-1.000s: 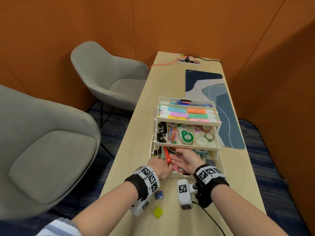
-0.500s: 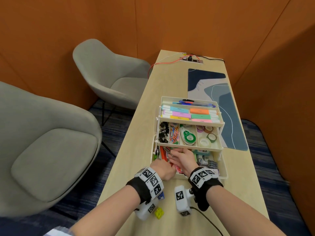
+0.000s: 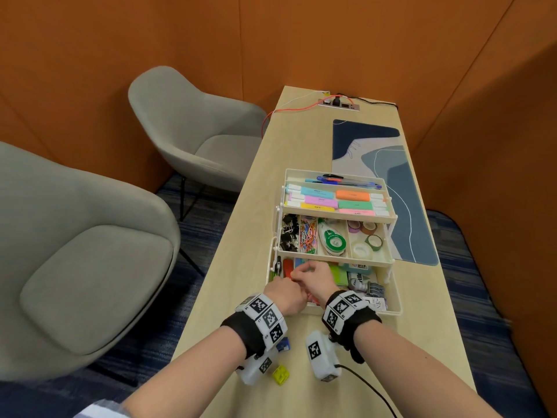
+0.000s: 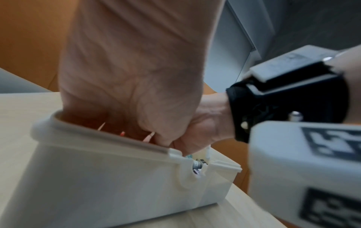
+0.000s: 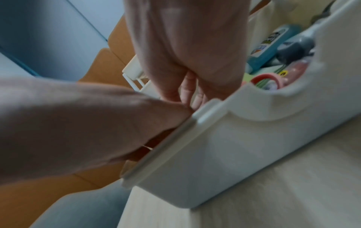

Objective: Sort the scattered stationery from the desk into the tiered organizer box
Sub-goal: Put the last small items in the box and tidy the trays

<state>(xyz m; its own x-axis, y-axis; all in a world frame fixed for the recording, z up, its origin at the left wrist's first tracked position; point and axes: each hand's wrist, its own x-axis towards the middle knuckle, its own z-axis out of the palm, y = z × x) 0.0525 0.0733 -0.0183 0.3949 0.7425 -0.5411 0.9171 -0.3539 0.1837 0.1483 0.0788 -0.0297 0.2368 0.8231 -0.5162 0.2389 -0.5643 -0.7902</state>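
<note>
The white tiered organizer box [image 3: 391, 310] stands open on the desk, its three tiers stepped back. Pens and highlighters fill the top tier; clips and tape rolls fill the middle one. Both hands reach into the left end of the bottom tier. My left hand [image 3: 287, 294] dips over the near rim with its fingers curled inside [image 4: 132, 77]. Pressed against it, my right hand [image 3: 315, 277] curls its fingers over the contents [image 5: 191, 46]. Whatever either hand holds is hidden behind the box wall [image 4: 97, 177]. A red-orange item [image 3: 287, 268] lies just beyond the fingers.
A small yellow piece [image 3: 281, 376] and a small blue piece [image 3: 284, 345] lie on the desk under my left wrist. A blue desk mat [image 3: 401, 188] lies behind the box, a power strip [image 3: 339, 104] at the far end. Two grey chairs [image 3: 196, 128] stand to the left.
My right hand has slid left and deeper into the bottom tier, meeting the left hand. The red-orange item that stood between the hands now lies in the tier's left end.
</note>
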